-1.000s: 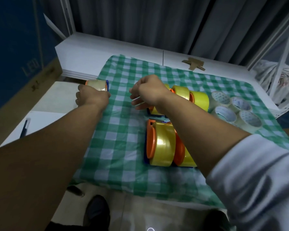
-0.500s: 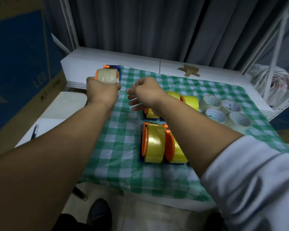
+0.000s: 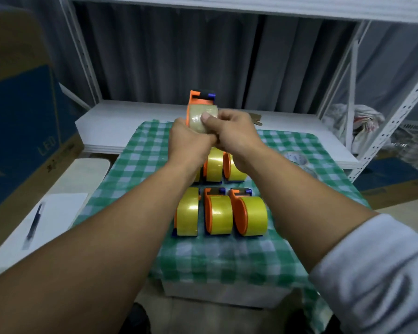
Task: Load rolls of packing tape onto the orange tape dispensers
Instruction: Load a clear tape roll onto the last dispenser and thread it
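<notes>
My left hand [image 3: 188,141] grips the orange plastic tape dispenser [image 3: 199,98] low down, my right hand [image 3: 232,133] pinching its pale glossy tape roll [image 3: 198,119], probably light, stiff and slippery, best held by the edges.

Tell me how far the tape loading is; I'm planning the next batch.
Done: three loaded dispensers in the front row, at least two behind. In hand: left hand grips an orange dispenser, right hand pinches its pale roll. Left: at least one loose roll on the checked cloth.
</notes>
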The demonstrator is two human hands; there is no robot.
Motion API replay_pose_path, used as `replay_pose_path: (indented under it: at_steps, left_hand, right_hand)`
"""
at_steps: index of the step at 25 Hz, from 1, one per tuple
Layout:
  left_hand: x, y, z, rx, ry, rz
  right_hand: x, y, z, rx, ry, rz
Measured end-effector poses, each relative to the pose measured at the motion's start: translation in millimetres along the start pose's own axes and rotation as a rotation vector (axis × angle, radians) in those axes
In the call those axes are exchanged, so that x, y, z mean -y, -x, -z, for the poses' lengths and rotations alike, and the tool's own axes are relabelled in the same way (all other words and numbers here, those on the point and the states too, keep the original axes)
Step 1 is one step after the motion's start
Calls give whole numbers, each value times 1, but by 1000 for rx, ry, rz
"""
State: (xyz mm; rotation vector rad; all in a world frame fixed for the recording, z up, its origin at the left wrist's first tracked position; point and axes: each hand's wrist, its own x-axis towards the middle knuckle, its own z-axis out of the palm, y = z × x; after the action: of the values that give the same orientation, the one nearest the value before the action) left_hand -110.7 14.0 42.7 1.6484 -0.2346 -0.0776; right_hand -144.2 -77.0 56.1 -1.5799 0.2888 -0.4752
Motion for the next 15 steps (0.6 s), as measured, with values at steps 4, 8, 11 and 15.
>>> replay_pose_path:
  at_steps: [4, 8, 11, 15]
  left_hand:
    - [-12, 15, -20, 118, 91, 19]
    - [-9, 11, -42, 146, 284, 172]
    - [-1, 6, -59, 188, 358, 209]
    - [11, -2, -74, 253, 537, 288]
  right_hand:
    - [-12, 9, 44, -24, 39, 14]
    - [-29, 13, 81, -49, 21, 40]
    - [-38, 15, 100, -58, 54, 82]
    - [-42, 24, 110, -48, 85, 137]
